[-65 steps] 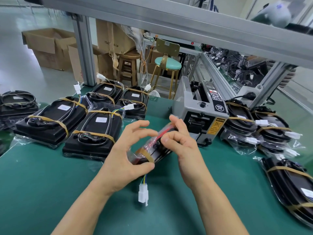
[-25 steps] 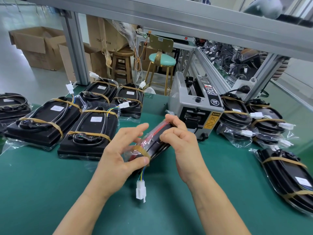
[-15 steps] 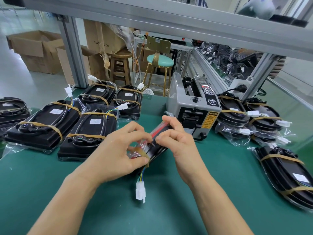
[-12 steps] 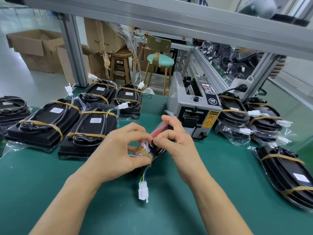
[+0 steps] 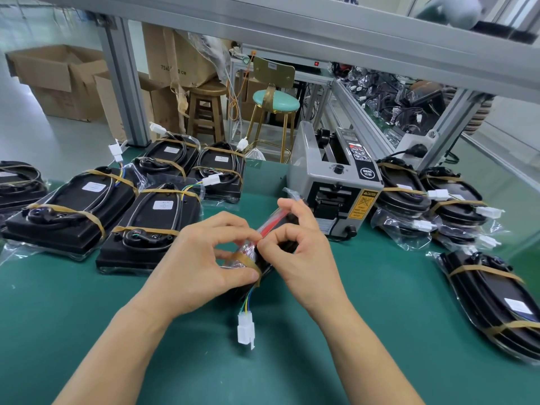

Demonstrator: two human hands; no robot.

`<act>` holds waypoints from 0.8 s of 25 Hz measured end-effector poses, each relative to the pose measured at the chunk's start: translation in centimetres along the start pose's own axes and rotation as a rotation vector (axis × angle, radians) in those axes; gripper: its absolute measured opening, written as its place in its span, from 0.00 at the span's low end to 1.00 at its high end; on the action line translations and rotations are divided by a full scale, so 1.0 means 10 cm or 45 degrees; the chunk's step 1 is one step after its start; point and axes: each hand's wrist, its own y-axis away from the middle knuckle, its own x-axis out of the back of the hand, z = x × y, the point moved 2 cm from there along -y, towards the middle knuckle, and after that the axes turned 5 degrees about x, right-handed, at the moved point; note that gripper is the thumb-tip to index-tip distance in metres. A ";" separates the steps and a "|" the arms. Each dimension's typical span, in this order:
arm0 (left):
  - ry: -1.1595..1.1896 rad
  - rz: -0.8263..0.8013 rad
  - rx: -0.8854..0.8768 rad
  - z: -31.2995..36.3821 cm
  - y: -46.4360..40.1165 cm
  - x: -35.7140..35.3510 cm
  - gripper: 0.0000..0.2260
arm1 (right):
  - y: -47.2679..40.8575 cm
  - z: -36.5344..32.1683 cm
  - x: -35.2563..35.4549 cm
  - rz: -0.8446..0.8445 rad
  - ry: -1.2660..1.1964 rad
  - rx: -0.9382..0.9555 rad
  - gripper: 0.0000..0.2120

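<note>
**Hands at the taping station.** A person's two bare hands work on a bagged black unit (image 5: pixel 287 247) just in front of the grey tape dispenser (image 5: pixel 336 182) on a green work surface (image 5: pixel 394 317). The unit is sealed in clear plastic, with a red strip (image 5: pixel 271 222) showing along its top. It is held tilted above the surface, its far end pointing toward the dispenser.

The left hand (image 5: pixel 195 264) grips the end farthest from the dispenser. Its thumb presses against a tan tape band (image 5: pixel 248 260) that wraps the bag, and its fingers (image 5: pixel 230 226) curl over the top. The right hand (image 5: pixel 304 252), closer to the dispenser, pinches the plastic between thumb and forefinger near the middle of the unit, its other fingers curled over the far end.

Blue, yellow and green wires (image 5: pixel 248 299) run down from the gripped end to a white connector (image 5: pixel 246 331) on the side away from the dispenser. Whether the connector touches the surface cannot be told.

Left of the dispenser lie rows of taped black units (image 5: pixel 157 223), each bound with tan bands. More bagged units (image 5: pixel 403 188) are stacked just to its right. Behind the dispenser, beyond the surface's edge, stand a green-seated stool (image 5: pixel 276 100) and cardboard boxes (image 5: pixel 58 80).
</note>
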 end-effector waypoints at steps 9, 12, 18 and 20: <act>0.019 0.044 -0.034 -0.01 0.03 -0.01 0.19 | -0.01 0.06 -0.12 0.290 -0.253 0.009 0.22; 0.032 0.058 -0.040 -0.03 0.03 -0.01 0.20 | -0.01 0.07 -0.10 0.284 -0.279 -0.007 0.24; -0.060 0.002 -0.099 -0.05 0.03 0.02 0.21 | -0.02 0.05 0.01 0.005 0.104 0.067 0.37; -0.165 -0.006 -0.141 -0.05 0.03 0.05 0.19 | -0.10 0.11 0.18 -0.001 0.168 0.032 0.39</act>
